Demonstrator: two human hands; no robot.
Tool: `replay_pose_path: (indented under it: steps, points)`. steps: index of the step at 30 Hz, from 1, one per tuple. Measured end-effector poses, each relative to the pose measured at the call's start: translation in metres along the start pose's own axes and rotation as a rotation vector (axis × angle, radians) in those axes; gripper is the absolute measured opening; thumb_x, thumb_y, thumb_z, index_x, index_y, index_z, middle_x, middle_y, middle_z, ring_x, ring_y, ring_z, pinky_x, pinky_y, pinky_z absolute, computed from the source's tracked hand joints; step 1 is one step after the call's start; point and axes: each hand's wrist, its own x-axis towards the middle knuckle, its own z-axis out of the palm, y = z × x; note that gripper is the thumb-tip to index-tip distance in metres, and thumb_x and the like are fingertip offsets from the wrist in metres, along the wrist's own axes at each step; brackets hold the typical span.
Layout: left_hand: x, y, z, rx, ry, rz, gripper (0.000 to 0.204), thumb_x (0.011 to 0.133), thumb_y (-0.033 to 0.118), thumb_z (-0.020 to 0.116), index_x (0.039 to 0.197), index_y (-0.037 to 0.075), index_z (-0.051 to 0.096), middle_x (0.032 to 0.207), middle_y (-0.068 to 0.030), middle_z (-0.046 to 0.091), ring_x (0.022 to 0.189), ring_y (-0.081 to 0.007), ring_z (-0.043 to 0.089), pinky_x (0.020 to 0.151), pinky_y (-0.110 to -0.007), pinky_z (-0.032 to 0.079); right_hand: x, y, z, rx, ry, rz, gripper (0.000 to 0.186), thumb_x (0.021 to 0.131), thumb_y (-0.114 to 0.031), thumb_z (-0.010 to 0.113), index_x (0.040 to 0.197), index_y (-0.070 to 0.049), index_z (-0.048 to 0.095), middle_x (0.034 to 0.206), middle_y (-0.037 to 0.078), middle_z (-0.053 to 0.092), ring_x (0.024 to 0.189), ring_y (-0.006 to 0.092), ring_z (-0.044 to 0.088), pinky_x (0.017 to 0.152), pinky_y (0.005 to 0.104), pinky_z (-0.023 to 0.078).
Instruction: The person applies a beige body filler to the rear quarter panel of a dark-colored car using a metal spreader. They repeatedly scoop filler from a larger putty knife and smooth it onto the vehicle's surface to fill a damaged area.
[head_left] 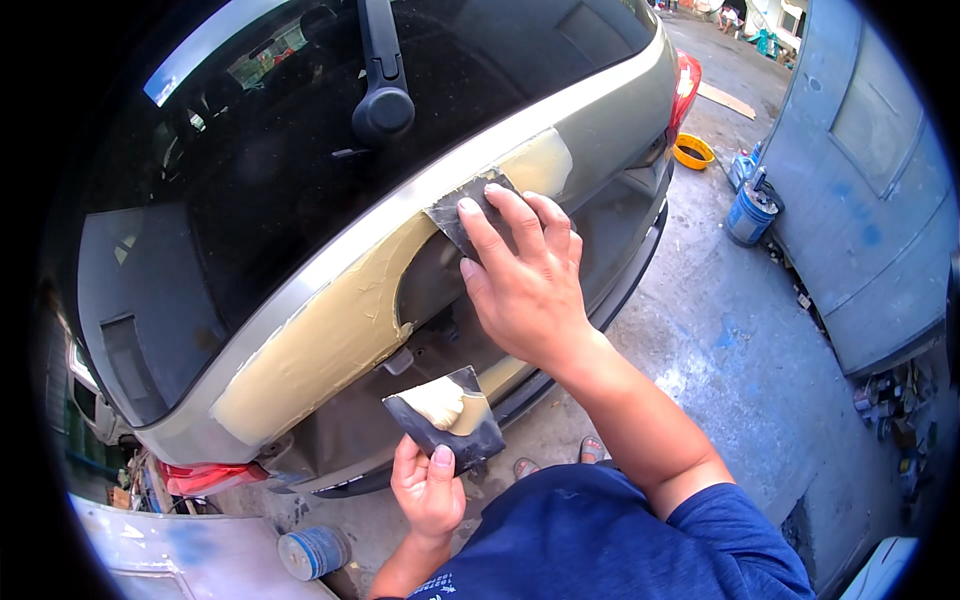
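Observation:
Cream body filler (320,345) covers a wide band of the car's tailgate below the rear window, with a thinner patch further right. My right hand (530,270) presses a dark, flat filler spreader (462,215) against the panel at the upper edge of this band, fingers spread over its back. Lower down, my left hand (432,492) pinches a black square plate (470,440) between thumb and fingers. On that plate sits a mound of cream filler (437,402). The spreader's working edge is partly hidden.
Above the filler is the dark rear window (260,200) with its wiper (383,110). A yellow basin (693,151) and a blue bucket (750,213) stand on the concrete at the right, beside a blue-grey panel (870,200). Another bucket (313,552) stands at the lower left.

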Motion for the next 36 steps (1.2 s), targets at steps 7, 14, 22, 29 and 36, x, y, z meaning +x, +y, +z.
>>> replay_pose_path:
  steps: [7,14,22,29,36]
  points:
    - [-0.002,0.001,-0.001,0.023,0.024,0.009,0.043,0.091,-0.002,0.049,0.133,-0.008,0.042,0.131,-0.018,0.053,0.121,-0.0247,0.053,0.107,-0.038,0.036,-0.016,0.01,0.005,0.012,0.021,-0.035,0.054,0.073,-0.015,0.069,0.125,-0.015,0.056,0.133,0.008,0.045,0.121,0.0344,0.039,0.094,0.0455,0.032]
    - [-0.004,0.0,0.002,0.031,0.026,0.014,0.043,0.091,-0.001,0.05,0.133,-0.007,0.042,0.131,-0.0182,0.053,0.121,-0.025,0.053,0.107,-0.039,0.036,-0.013,0.01,0.015,0.019,0.065,-0.075,0.055,0.07,-0.011,0.071,0.124,-0.014,0.058,0.133,0.009,0.046,0.123,0.034,0.039,0.097,0.0444,0.032]
    - [-0.004,0.0,0.002,0.049,0.039,0.033,0.044,0.091,-0.001,0.051,0.134,-0.006,0.042,0.132,-0.0179,0.053,0.122,-0.0253,0.052,0.107,-0.04,0.037,-0.016,0.01,0.011,0.043,0.067,-0.058,0.055,0.07,-0.012,0.071,0.123,-0.016,0.059,0.132,0.008,0.046,0.123,0.0338,0.039,0.096,0.0445,0.032]
    - [-0.004,-0.001,0.002,0.064,0.039,0.05,0.043,0.091,-0.001,0.051,0.133,-0.007,0.042,0.131,-0.0179,0.054,0.121,-0.0253,0.053,0.107,-0.04,0.037,-0.02,0.015,0.003,0.017,0.065,-0.067,0.055,0.069,-0.01,0.071,0.123,-0.012,0.059,0.132,0.01,0.047,0.122,0.0338,0.04,0.096,0.0434,0.034]
    - [-0.002,0.0,0.005,0.055,0.039,0.047,0.043,0.091,-0.001,0.051,0.133,-0.007,0.043,0.13,-0.0182,0.054,0.12,-0.025,0.053,0.107,-0.039,0.037,-0.005,0.007,-0.015,-0.007,0.029,-0.009,0.05,0.072,-0.013,0.069,0.121,-0.012,0.061,0.129,0.009,0.049,0.118,0.0322,0.042,0.095,0.0429,0.035]
